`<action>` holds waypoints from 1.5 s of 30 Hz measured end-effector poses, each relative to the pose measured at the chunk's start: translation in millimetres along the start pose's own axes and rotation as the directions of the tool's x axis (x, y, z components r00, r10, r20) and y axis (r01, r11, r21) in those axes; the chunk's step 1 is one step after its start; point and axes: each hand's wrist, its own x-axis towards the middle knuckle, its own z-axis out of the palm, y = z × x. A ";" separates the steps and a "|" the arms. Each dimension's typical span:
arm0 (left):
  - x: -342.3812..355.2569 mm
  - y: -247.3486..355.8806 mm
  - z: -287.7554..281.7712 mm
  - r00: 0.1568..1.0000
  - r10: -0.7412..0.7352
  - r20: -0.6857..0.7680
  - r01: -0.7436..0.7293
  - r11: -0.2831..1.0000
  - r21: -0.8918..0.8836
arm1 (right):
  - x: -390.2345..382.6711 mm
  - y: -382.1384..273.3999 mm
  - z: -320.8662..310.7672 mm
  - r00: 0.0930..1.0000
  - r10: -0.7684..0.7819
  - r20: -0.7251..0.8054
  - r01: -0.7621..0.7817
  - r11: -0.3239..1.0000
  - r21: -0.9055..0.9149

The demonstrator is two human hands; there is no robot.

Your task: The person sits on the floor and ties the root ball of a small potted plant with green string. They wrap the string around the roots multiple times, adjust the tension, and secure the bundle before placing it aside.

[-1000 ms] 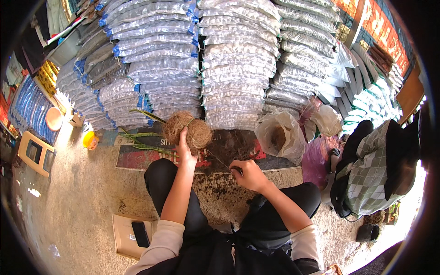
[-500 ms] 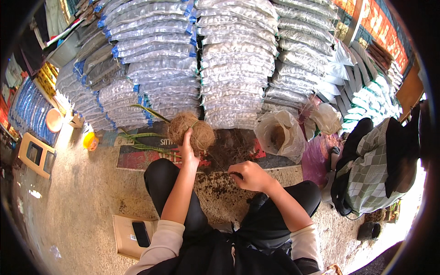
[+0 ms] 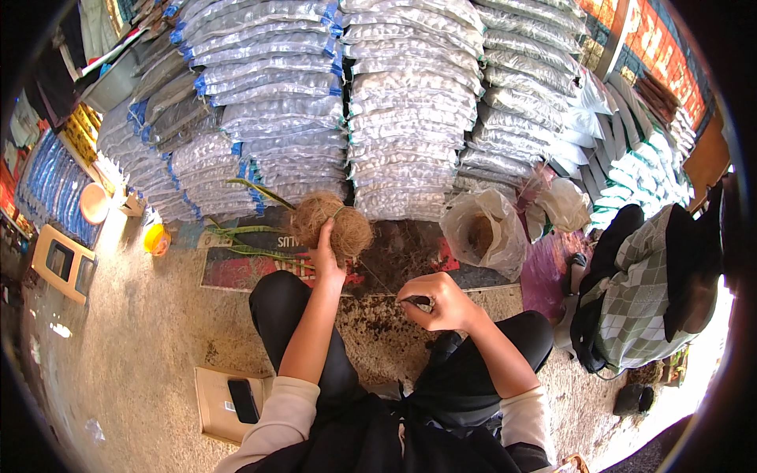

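My left hand (image 3: 326, 254) is closed around a ball of brown coconut fibre (image 3: 330, 223), held up over a printed banner sheet. Long green leaves (image 3: 262, 191) stick out at the ball's left side. A faint thin thread (image 3: 378, 279) runs from the ball down toward my right hand (image 3: 438, 303). That hand is closed in a pinch over the sheet's near edge, apart from the ball. Something dark shows between its thumb and fingers, too shadowed to make out. More green striped leaves (image 3: 256, 241) lie on the sheet, left of the ball.
An open clear plastic bag (image 3: 499, 236) with brown fibre stands right of the banner sheet (image 3: 236, 273). Crumbs of dark soil (image 3: 378, 319) are scattered before me. Stacked filled bags (image 3: 406, 118) wall the far side. A phone (image 3: 243, 400) lies on cardboard; another person (image 3: 639, 292) is at right.
My right hand has turned slightly, and a gap between its thumb and fingers shows more. The left hand and the fibre ball have hardly moved.
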 end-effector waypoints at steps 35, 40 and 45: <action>-37.8 -20.1 -6.2 0.956 -0.239 0.169 0.201 0.956 0.214 | 132.7 -27.3 -43.7 0.955 0.015 -0.296 -0.100 0.956 -0.275; -42.5 -20.7 -9.3 0.944 -0.284 0.167 0.229 0.929 0.290 | 153.8 0.5 -51.4 0.941 -0.012 -0.339 -0.133 0.906 -0.401; -58.3 -10.0 -2.8 0.915 -0.246 0.321 0.181 0.959 0.220 | 157.6 17.1 -53.8 0.931 0.039 -0.362 -0.193 0.896 -0.401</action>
